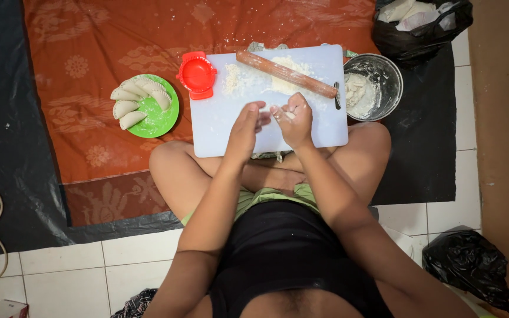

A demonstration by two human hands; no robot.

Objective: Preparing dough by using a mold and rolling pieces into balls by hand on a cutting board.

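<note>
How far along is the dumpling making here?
Done: several folded dumplings lie on the green plate. In hand: the right hand holds a small piece of dough, the left hand beside it, over the white board. Left: more dough sits in the metal bowl.

The right hand (294,119) hides whatever small dough piece it grips.

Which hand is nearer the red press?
Left. The left hand is over the board, just right of and below the red press; the right hand is farther right.
</note>
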